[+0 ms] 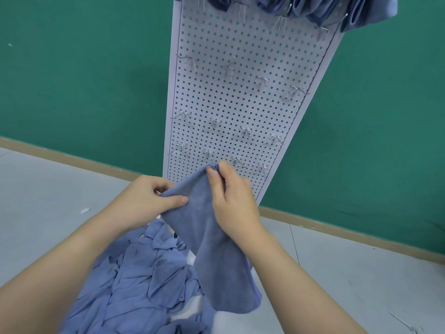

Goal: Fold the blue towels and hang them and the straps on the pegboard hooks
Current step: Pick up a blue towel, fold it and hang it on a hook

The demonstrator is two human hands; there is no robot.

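Observation:
A blue towel (216,256) hangs folded lengthwise in front of me, held up by both hands. My left hand (147,196) pinches its left top corner between thumb and fingers. My right hand (231,196) pinches the right top corner, close to the lowest row of hooks. Behind stands a white pegboard (240,92) with several bare wire hooks (262,80). At its top, several folded blue towels (313,8) hang on hooks. A heap of blue straps and cloth (144,273) lies below my left forearm.
A green wall (84,68) with a tan baseboard runs behind the pegboard. The floor (361,273) is pale grey. A small white scrap (84,210) lies on the floor at left, and a loose metal hook (407,325) lies at bottom right.

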